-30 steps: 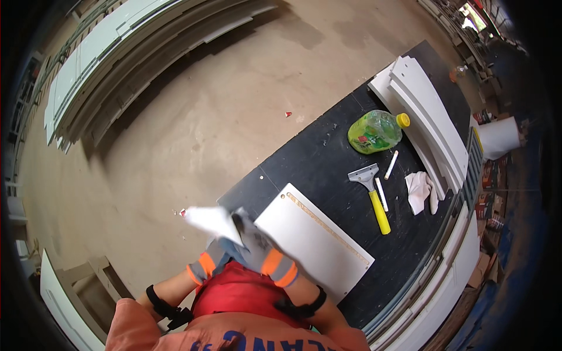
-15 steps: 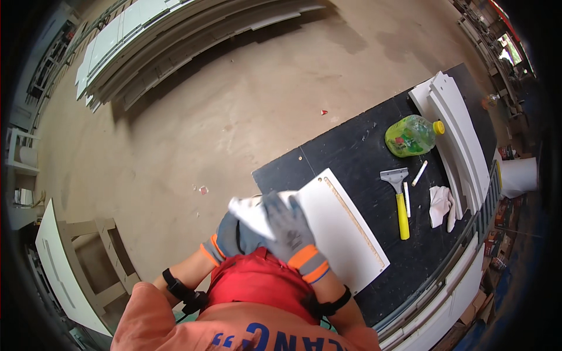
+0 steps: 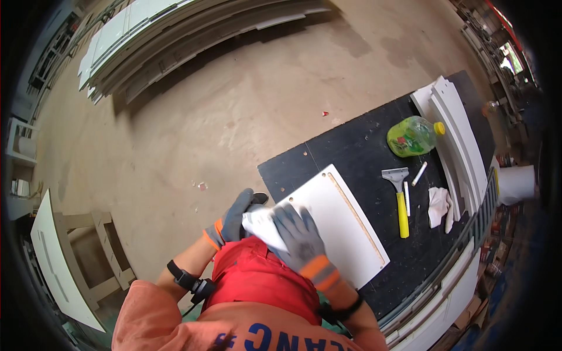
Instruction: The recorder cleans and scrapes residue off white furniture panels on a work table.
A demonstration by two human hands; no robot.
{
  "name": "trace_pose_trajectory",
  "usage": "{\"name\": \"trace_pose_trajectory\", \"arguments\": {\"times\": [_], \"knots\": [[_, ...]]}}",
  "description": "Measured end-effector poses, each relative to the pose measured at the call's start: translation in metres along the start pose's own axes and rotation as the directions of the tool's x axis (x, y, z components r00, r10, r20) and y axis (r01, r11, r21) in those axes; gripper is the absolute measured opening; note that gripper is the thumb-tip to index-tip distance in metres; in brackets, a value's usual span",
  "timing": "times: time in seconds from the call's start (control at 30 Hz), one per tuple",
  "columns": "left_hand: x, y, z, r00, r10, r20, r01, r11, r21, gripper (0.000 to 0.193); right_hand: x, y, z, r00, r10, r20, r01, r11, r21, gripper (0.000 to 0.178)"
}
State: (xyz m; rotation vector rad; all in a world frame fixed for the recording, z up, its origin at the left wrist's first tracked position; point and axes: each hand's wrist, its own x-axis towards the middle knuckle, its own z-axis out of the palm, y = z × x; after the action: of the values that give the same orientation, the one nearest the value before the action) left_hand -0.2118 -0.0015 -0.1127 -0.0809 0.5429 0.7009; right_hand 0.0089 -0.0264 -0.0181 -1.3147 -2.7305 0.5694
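Note:
A white rectangular panel (image 3: 342, 225) with a brown slot along its right side lies on the black table (image 3: 345, 140), near my body. At its left edge a crumpled white cloth (image 3: 264, 227), somewhat blurred, hangs between my gloved hands. My right hand (image 3: 298, 237), in a grey glove with an orange cuff, is closed on the cloth, its fingers bent over it by the panel's edge. My left hand (image 3: 235, 217), gloved alike, is at the cloth's left side; its fingers are partly hidden. Just beyond the left fingertips shows a small dark object I cannot make out.
On the table are a scraper (image 3: 402, 205) with a yellow handle, white sticks (image 3: 419, 174), another crumpled cloth (image 3: 439, 206), a green-yellow bottle (image 3: 413, 137) and stacked white strips (image 3: 459, 140). More panels (image 3: 193, 35) are piled far left. A wooden frame (image 3: 93, 257) stands left.
My left hand has shifted outward and up, apart from the right. The right hand and the cloth have moved slightly down and right, uncovering more of the panel's upper left edge.

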Motion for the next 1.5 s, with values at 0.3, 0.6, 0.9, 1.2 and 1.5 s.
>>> {"name": "trace_pose_trajectory", "arguments": {"times": [0.3, 0.6, 0.9, 1.2, 1.5], "knots": [[-0.007, 0.026, 0.028, 0.979, -0.116, 0.167, 0.105, 0.992, 0.075, 0.089, -0.052, 0.011, -0.004, 0.929, 0.369, 0.006, -0.369, 0.929, 0.002, 0.065], [0.002, 0.029, 0.038, 0.994, -0.097, -0.053, 0.108, 0.947, 0.303, 0.053, -0.041, 0.010, -0.008, 0.846, 0.528, 0.075, -0.529, 0.848, -0.004, 0.069], [0.027, 0.025, 0.111, 0.558, -0.722, 0.410, -0.668, -0.097, 0.738, 0.036, -0.057, -0.022, -0.019, 0.932, 0.216, -0.290, -0.156, 0.964, 0.218, 0.063], [0.023, 0.020, 0.083, 0.768, -0.635, 0.085, 0.563, 0.732, 0.385, 0.044, -0.097, -0.043, -0.028, 0.940, 0.285, -0.186, -0.280, 0.959, 0.052, 0.058], [-0.019, 0.027, 0.158, 0.943, -0.334, -0.014, 0.245, 0.663, 0.707, 0.049, -0.200, -0.026, -0.064, 0.481, 0.775, -0.411, -0.690, 0.623, 0.369, 0.060]]}}
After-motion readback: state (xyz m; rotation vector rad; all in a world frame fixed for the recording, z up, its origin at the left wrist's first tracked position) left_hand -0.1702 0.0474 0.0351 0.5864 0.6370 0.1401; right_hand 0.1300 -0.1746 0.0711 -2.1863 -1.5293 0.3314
